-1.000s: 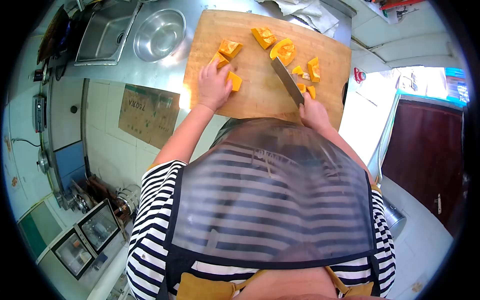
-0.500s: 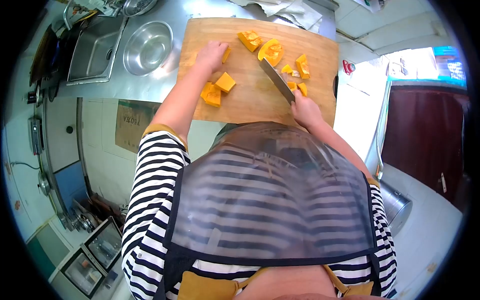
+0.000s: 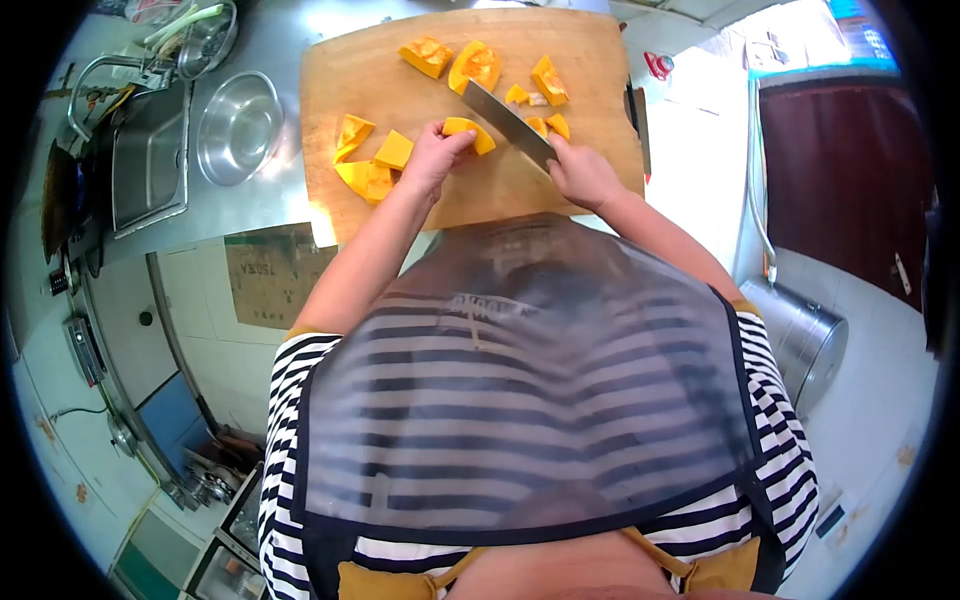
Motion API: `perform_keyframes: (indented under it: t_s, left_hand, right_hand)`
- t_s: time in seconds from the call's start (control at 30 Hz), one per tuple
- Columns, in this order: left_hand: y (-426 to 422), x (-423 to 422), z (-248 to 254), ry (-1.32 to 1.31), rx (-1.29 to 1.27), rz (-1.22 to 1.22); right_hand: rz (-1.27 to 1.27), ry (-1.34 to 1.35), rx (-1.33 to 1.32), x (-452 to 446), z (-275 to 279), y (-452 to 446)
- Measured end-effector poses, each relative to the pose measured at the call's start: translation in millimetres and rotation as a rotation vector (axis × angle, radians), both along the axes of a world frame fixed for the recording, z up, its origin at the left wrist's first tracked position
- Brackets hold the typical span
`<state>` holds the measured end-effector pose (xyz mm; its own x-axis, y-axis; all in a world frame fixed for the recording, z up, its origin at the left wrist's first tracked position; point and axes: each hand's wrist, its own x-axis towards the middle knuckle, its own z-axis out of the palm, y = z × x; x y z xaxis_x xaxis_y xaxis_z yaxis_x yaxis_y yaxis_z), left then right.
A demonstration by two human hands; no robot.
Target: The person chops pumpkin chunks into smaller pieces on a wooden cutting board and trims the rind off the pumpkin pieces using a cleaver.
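Head view, looking down on a wooden cutting board [image 3: 340, 85]. Left hand [image 3: 432, 165] pinches a pumpkin chunk [image 3: 482, 140] between thumb and fingers, over the middle of the board. Right hand [image 3: 585, 175] is wrapped around the handle end of a broad knife [image 3: 510, 127], which slants away across the board; its far tip reaches the seeded pumpkin slice [image 3: 477, 60]. Held chunk sits just beside the blade, on its left. Whether the cutting edge touches wood is hard to judge from above

Step in hand, as judged: the chunk is being positioned by the knife. A cut from this pose would call for a steady chunk, blade lined up over it, left fingertips tucked clear of the edge

Other pieces: a loose group to the left, one block [image 3: 395, 150] near the left wrist; a wedge [image 3: 425, 57] at the far side; another wedge [image 3: 549, 80] right of the blade, with small offcuts [image 3: 559, 126] nearer the right hand

Surface: board lies on a steel counter [image 3: 225, 222]. Metal bowl [image 3: 272, 120] stands to its left, then a sink [image 3: 180, 207] with a curved faucet [image 3: 90, 65]

Room: flattened cardboard [image 3: 265, 285] below the counter; dark red door [image 3: 840, 190] at right, metal cylinder [image 3: 800, 340] near it. Person wears a sheer apron [image 3: 520, 400] over stripes
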<state>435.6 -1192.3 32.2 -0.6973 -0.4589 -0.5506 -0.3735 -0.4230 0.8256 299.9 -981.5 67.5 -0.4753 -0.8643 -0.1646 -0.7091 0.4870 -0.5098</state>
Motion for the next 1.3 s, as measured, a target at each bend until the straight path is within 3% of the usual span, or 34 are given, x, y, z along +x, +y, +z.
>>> perform_keyframes:
  t_s: [0.27, 0.33, 0.37, 0.43, 0.47, 0.53, 0.57, 0.63, 0.67, 0.73, 0.97, 1.3]
  left_hand:
    - [5.1, 6.2, -7.2, -0.179, -0.139, 0.027]
    - [-2.1, 14.2, -14.4, -0.290, -0.490, -0.205]
    - [-0.3, 16.2, -15.5, -0.294, -0.490, -0.215]
    - [7.0, 26.6, -17.9, -0.312, -0.816, -0.128]
    - [11.7, 31.2, -13.4, -0.317, -0.815, -0.136]
    - [20.3, 36.9, 3.7, -0.073, -1.103, -0.077]
    - [20.3, 39.1, 10.9, -0.070, -1.103, -0.082]
    - [16.2, 41.3, 19.2, 0.166, -1.505, -0.324]
    - [12.4, 39.9, 15.0, 0.171, -1.501, -0.333]
    - [5.6, 35.8, 3.2, 0.422, -1.541, -0.479]
    - [-0.7, 29.7, -15.2, 0.449, -1.542, -0.503]
    - [7.7, 23.7, -28.7, 0.449, -1.509, -0.307]
  right_hand:
    - [-0.018, -0.188, -0.024, 9.1, 10.5, -7.5]
    - [-0.013, -0.206, -0.035, 13.5, 10.5, -11.2]
    - [0.002, -0.215, -0.042, 14.8, 10.6, -12.1]
    - [0.000, -0.203, -0.054, 16.9, 9.0, -13.0]
    - [0.006, -0.184, -0.065, 18.3, 8.9, -13.3]
    - [-0.004, -0.181, -0.028, 19.6, 15.3, -13.7]
    - [-0.011, -0.171, 0.007, 18.8, 19.4, -14.6]
    - [-0.013, -0.160, 0.021, 17.7, 26.9, -14.3]
    - [-0.009, -0.151, 0.039, 18.2, 30.0, -13.9]
    - [-0.009, -0.148, 0.073, 17.4, 36.2, -15.7]
    - [-0.006, -0.129, 0.123, 26.1, 52.1, -22.5]
    - [-0.010, -0.123, 0.185, 46.0, 63.5, -21.6]
